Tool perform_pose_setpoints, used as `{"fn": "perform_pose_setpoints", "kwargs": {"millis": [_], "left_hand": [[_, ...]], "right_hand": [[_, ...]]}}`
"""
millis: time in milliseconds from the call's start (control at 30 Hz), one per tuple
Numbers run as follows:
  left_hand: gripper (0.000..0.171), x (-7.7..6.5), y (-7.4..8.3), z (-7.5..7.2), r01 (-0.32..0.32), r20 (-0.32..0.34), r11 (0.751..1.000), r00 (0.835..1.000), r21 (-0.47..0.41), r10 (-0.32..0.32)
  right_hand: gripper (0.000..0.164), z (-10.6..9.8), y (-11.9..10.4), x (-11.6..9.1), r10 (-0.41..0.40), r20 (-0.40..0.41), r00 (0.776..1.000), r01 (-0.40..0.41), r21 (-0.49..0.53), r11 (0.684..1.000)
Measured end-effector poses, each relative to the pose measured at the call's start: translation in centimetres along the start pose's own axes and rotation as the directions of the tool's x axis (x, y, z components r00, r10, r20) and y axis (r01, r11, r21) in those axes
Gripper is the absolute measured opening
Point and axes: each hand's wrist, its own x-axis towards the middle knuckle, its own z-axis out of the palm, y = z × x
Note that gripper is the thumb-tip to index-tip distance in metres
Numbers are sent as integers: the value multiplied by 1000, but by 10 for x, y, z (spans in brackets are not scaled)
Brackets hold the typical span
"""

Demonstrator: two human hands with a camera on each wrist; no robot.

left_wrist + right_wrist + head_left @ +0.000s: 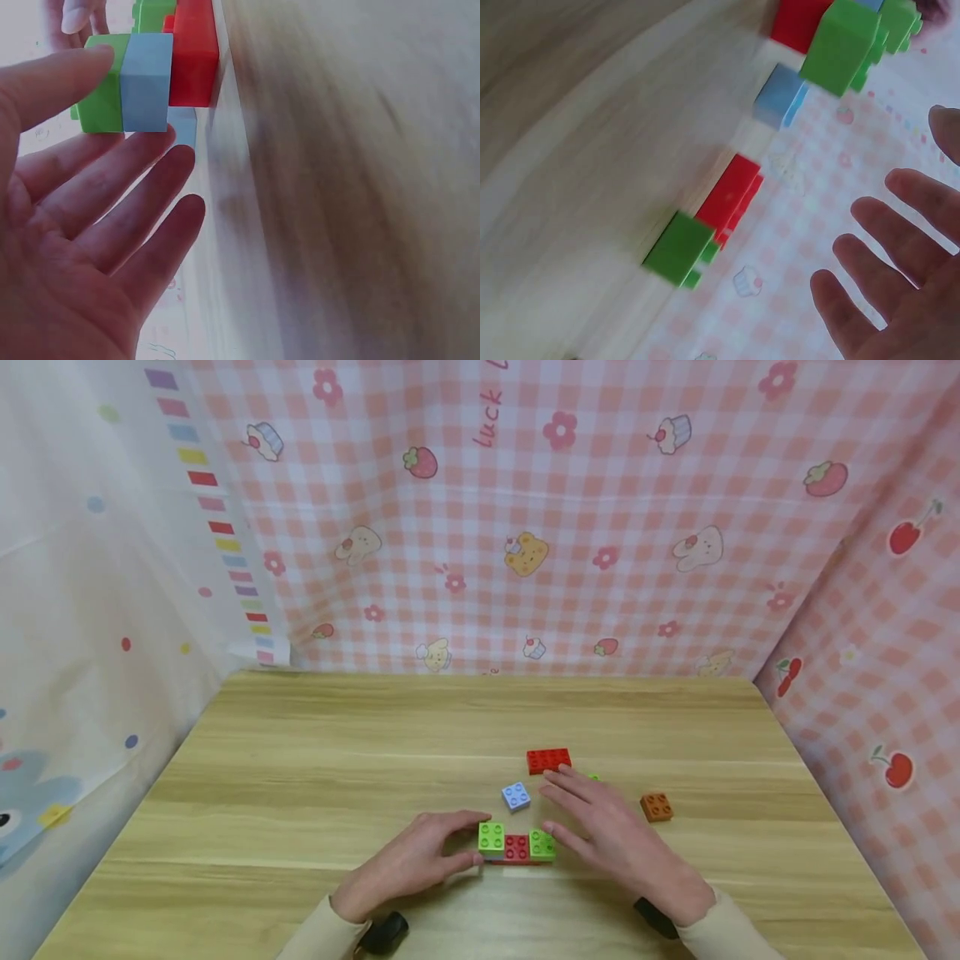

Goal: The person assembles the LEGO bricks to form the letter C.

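Observation:
On the table near the front sits a joined row of toy building bricks: a red brick (516, 848) below, a green brick (491, 837) on a light blue brick (146, 82) at its left end, and another green brick (542, 845) at its right end. My left hand (420, 856) pinches that left end, thumb on the near side and fingers on the far side. Fingers extended and spread, my right hand (611, 831) hovers at the right of the row, holding nothing. It partly covers a loose green brick (681, 251) in the head view.
Beyond the row lie a loose light blue brick (516, 797) and a longer red brick (549, 761). An orange-brown brick (657, 807) is to the right of my right hand. Patterned curtains (480, 527) border the wooden table (300, 760) at the back and sides.

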Motion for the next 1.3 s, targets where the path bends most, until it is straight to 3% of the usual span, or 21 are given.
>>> {"fn": "perform_pose_setpoints", "kwargs": {"millis": [300, 767, 1300], "left_hand": [[49, -3, 5, 0, -26, -33, 1000, 999, -18, 25], [45, -6, 5, 2, -97, -100, 995, 990, -10, 96], [40, -5, 7, 2, -111, -101, 994, 989, 5, 111]], "right_hand": [[53, -2, 18, -5, 19, -9, 1000, -19, -79, 997], [60, -1, 40, -4, 91, 31, 995, -88, -69, 994], [61, 3, 39, 19, 51, 112, 992, -47, -32, 998]]}}
